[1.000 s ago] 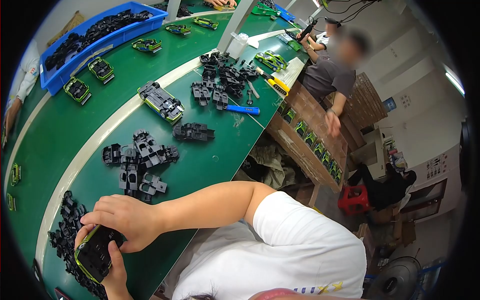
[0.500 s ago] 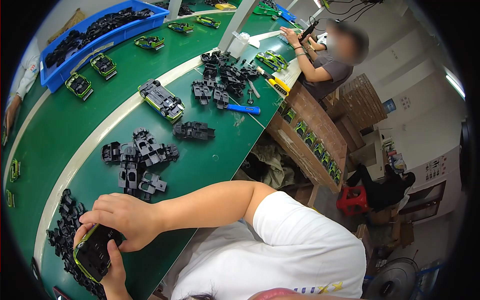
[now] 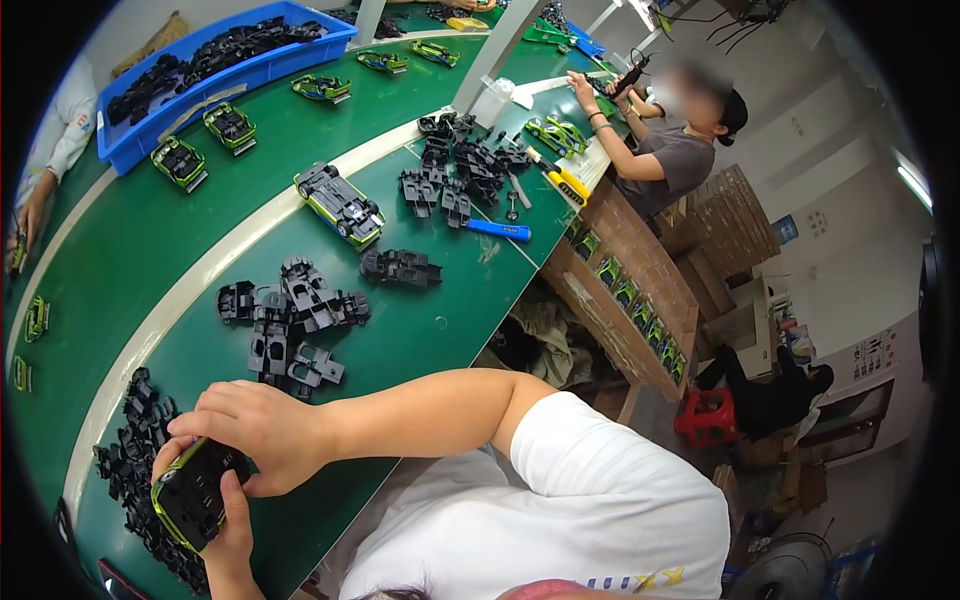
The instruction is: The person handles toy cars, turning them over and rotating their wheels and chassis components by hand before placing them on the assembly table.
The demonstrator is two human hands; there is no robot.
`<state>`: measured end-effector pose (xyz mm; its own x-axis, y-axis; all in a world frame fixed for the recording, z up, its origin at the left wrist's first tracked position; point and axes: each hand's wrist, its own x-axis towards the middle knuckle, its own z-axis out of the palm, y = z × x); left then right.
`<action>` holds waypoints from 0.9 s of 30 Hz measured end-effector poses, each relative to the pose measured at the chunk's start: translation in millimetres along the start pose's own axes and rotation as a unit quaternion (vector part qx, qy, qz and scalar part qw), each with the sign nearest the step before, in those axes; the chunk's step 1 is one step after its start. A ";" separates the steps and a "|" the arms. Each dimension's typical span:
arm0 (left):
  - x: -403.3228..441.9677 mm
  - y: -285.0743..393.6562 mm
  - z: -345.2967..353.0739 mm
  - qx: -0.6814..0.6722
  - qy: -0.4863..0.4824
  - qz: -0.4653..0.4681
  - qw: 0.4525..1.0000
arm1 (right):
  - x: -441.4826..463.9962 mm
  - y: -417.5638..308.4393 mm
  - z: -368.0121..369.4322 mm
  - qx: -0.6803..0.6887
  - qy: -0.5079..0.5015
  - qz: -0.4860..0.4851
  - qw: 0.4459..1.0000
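Evidently for steadiness, your left hand (image 3: 230,540) clasps the green, black-bottomed plastic toy car (image 3: 192,500), thumb against its base, while your right hand (image 3: 265,432) curls fingers over its upper end, beside heaped black plastic parts (image 3: 138,465) probably kept within reach.

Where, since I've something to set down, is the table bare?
Between the lone black part, table edge and right forearm; also between the white strip and the loose cluster. Crowded: the heap by the held car and around the blue handle.

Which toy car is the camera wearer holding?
The lowest car, black underside showing, gripped by right hand and left hand; the other cars are apart from both.
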<state>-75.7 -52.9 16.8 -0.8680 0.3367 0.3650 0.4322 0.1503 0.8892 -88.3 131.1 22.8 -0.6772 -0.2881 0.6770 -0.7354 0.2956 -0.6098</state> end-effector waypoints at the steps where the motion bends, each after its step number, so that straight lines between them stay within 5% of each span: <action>1: 0.6 1.2 -0.1 0.005 -0.001 -0.001 1.000 | 0.0 -0.6 -0.2 0.000 0.001 0.004 1.000; 27: -0.3 0.3 -0.7 0.002 -0.002 -0.004 1.000 | -1.5 0.4 1.8 -0.007 0.004 0.002 1.000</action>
<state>-75.5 -53.6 17.3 -0.8704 0.3392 0.3569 0.4265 0.1575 0.8907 -87.7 130.0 20.8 -0.6807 -0.2801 0.6769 -0.7315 0.3092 -0.6076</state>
